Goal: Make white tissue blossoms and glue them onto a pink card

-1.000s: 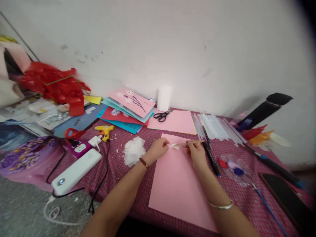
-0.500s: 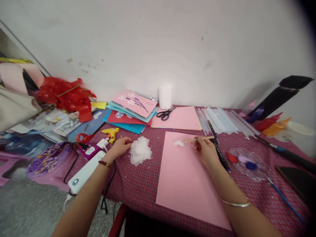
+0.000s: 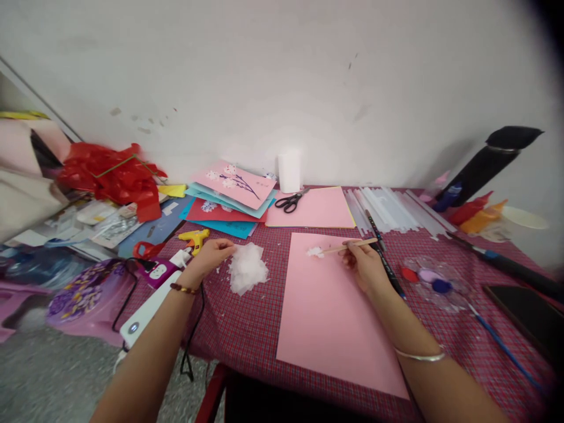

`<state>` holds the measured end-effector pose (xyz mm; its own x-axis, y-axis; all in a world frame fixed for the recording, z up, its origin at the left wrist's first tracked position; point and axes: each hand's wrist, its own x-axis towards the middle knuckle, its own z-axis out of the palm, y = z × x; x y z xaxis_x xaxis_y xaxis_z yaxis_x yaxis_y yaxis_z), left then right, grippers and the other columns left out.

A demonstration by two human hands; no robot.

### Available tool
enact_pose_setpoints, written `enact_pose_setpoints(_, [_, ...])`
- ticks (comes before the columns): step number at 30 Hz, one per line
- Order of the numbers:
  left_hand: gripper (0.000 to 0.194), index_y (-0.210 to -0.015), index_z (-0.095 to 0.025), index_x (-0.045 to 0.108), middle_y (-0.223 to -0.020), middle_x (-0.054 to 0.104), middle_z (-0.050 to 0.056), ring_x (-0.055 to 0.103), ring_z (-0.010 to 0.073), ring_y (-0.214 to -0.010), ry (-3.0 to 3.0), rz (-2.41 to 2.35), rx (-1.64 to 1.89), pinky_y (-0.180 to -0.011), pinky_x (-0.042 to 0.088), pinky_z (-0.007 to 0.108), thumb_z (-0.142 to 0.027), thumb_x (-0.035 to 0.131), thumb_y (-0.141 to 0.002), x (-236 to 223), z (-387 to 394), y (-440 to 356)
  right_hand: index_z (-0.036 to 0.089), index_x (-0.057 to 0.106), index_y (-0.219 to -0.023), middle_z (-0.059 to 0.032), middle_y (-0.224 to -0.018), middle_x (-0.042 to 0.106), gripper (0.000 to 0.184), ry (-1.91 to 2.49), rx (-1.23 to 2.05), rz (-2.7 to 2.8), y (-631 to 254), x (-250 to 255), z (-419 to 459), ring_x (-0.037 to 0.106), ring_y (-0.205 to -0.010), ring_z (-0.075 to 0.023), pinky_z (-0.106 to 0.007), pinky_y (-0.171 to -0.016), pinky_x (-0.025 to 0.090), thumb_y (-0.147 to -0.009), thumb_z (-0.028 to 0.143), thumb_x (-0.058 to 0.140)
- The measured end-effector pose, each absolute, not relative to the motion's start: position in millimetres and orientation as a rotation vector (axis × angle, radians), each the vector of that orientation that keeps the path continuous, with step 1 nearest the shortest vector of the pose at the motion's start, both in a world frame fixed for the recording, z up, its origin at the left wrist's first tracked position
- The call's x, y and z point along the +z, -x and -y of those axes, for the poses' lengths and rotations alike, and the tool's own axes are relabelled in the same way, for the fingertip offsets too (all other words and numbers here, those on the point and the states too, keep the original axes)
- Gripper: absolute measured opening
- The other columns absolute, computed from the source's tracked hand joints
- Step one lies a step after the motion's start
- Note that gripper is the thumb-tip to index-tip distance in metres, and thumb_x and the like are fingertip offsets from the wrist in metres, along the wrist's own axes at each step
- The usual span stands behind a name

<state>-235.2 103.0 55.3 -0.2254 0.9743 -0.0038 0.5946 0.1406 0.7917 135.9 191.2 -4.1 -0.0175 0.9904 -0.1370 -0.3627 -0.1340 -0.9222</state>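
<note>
My right hand (image 3: 363,262) grips a thin wooden stick (image 3: 352,244). Its tip touches a small white tuft (image 3: 314,252) near the top of a large pink sheet of paper (image 3: 335,329). On the left, my left hand (image 3: 215,254) has its fingertips pinched at the edge of a pile of thin white tissue-like squares (image 3: 247,269). Whatever lies between those fingertips is too small to make out. Behind the right hand, a dark marker (image 3: 390,271) and a slim patterned pen (image 3: 374,228) lie on the checked cloth.
Black scissors (image 3: 291,202) rest on pink paper (image 3: 326,210). Cards with blossom pictures (image 3: 238,183) are stacked beside them. A yellow glue gun (image 3: 194,239), purple socket (image 3: 159,270) and white power bank (image 3: 147,314) are left; a paint palette (image 3: 434,283), paintbrush (image 3: 506,349) and clear sticks (image 3: 388,210) are right.
The view has shifted slightly. The white tuft under the stick's tip looks a little more spread out. Both hands stay near the same places, the left still beside the white pile.
</note>
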Motion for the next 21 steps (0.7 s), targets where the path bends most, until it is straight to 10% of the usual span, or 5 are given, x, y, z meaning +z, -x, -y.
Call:
enact_pose_setpoints(12, [0.022, -0.072, -0.018, 0.058, -0.064, 0.058, -0.004, 0.049, 0.0090, -0.057, -1.371, -1.856, 1.401, -0.053, 0.039, 0.020, -0.036, 0.069, -0.064, 99, -110, 183, 0.016, 0.058, -0.076, 0.0021, -0.052, 0.060, 0.026, 1.091, 1.350, 0.941, -144, 1, -193, 0.047, -0.037, -0.0081, -0.019, -0.036, 0.031, -0.065, 0.039, 0.063])
enact_pose_setpoints(21, [0.017, -0.071, -0.016, 0.064, -0.063, 0.059, -0.001, 0.047, 0.0086, -0.054, -1.394, -1.348, 1.067, -0.053, 0.038, 0.022, -0.030, 0.067, -0.063, 64, -168, 86, 0.017, 0.055, -0.072, 0.0035, -0.050, 0.059, 0.017, 1.094, 1.305, 1.113, -141, -3, -193, 0.047, -0.037, -0.0083, -0.020, -0.038, 0.036, -0.070, 0.034, 0.059])
